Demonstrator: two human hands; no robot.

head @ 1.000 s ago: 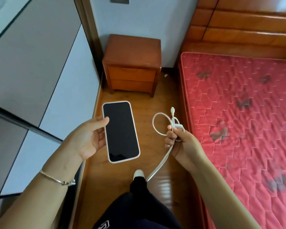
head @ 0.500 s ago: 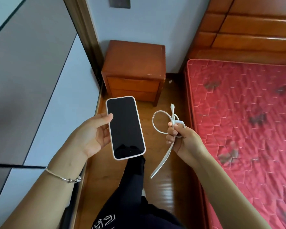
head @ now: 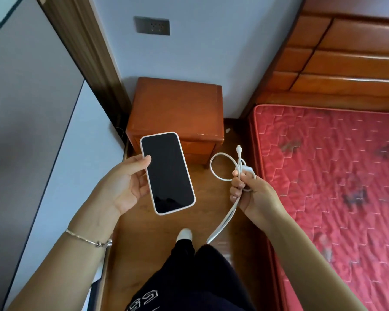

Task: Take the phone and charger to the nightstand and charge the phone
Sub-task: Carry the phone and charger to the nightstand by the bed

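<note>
Both items are mid-carry: left hand clasps the phone, right hand grips the looped charger. Next, reach the far nightstand, beneath the wall socket.
</note>
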